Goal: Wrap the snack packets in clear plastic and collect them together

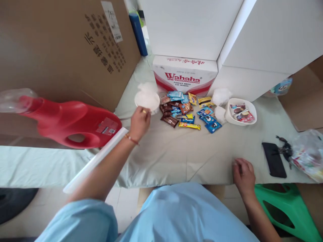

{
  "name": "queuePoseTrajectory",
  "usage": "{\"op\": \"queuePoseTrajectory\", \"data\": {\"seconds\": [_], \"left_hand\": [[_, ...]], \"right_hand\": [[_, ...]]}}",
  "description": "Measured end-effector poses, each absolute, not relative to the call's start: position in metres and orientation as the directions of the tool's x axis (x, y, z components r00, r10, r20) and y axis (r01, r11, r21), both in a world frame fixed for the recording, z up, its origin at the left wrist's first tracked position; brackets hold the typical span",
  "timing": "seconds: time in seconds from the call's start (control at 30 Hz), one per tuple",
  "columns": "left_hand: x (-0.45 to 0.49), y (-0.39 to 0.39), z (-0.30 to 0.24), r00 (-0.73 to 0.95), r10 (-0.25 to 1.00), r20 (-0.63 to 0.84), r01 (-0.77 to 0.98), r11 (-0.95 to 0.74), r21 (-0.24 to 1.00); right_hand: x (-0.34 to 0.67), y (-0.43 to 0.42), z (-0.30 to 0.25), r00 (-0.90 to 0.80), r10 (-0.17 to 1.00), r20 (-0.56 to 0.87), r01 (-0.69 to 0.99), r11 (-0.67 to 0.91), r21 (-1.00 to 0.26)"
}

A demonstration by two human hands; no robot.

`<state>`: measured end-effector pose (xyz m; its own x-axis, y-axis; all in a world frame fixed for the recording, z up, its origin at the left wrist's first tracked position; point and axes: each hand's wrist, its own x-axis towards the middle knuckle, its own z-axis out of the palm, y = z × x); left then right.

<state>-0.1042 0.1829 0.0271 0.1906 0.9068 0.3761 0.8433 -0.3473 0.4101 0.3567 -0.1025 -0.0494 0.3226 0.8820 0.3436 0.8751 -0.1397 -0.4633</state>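
Note:
My left hand (pixel 140 123) is closed at the near rim of a round white bowl (pixel 146 100), thumb and fingers together on its edge. The bowl looks slightly blurred, and its contents cannot be made out. To its right lies a loose pile of small wrapped snacks (pixel 185 107) in blue, brown and yellow. Another white bowl (pixel 255 116) holds a few snack packs (pixel 242 113), with crumpled white plastic (pixel 221 96) beside it. Near the table's front edge, my right hand (pixel 244 177) rests with loosely curled fingers, a gap beside the thumb and nothing visible in it.
On the left, a red jug (pixel 83 117) lies before a large cardboard box (pixel 63 50). A Wahaha carton (pixel 185 75) and white boxes (pixel 191 27) line the back. At right are a black phone (pixel 274 159), keys (pixel 286 149), a plastic bag (pixel 309 154) and a green stool (pixel 290 208).

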Motion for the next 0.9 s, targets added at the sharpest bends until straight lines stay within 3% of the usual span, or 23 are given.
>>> {"op": "queuePoseTrajectory", "data": {"seconds": [0.13,0.23,0.3,0.4,0.53,0.6,0.73,0.83,0.9], "left_hand": [[-0.069,0.07,0.024,0.438,0.784,0.44,0.702,-0.604,0.376],[-0.045,0.012,0.019,0.457,0.782,0.423,0.625,-0.621,0.473],[-0.035,-0.01,0.016,0.454,0.808,0.376,0.595,-0.589,0.547],[-0.031,-0.025,0.012,0.464,0.828,0.314,0.555,-0.548,0.626],[-0.036,-0.029,0.009,0.505,0.83,0.238,0.543,-0.52,0.659],[-0.039,-0.027,0.009,0.518,0.832,0.198,0.561,-0.505,0.655],[-0.04,-0.021,0.009,0.564,0.816,0.126,0.566,-0.494,0.66],[-0.036,-0.015,0.006,0.599,0.793,0.112,0.561,-0.516,0.647],[-0.031,-0.014,0.002,0.605,0.785,0.132,0.548,-0.531,0.647]], "right_hand": [[0.316,-0.053,0.0,0.277,0.823,0.496,0.846,0.035,-0.532],[0.281,-0.003,0.036,0.1,0.821,0.561,0.824,0.248,-0.51],[0.26,0.032,0.049,-0.037,0.881,0.471,0.791,0.314,-0.525],[0.233,0.078,0.044,-0.225,0.956,0.189,0.83,0.289,-0.476],[0.209,0.106,0.023,-0.378,0.913,-0.157,0.889,0.31,-0.338],[0.208,0.104,0.022,-0.351,0.927,-0.132,0.885,0.282,-0.37],[0.217,0.091,0.056,-0.266,0.962,0.056,0.74,0.242,-0.627],[0.208,0.082,0.086,-0.535,0.836,-0.124,0.704,0.36,-0.612],[0.189,0.078,0.097,-0.568,0.739,-0.362,0.808,0.415,-0.418]]}}
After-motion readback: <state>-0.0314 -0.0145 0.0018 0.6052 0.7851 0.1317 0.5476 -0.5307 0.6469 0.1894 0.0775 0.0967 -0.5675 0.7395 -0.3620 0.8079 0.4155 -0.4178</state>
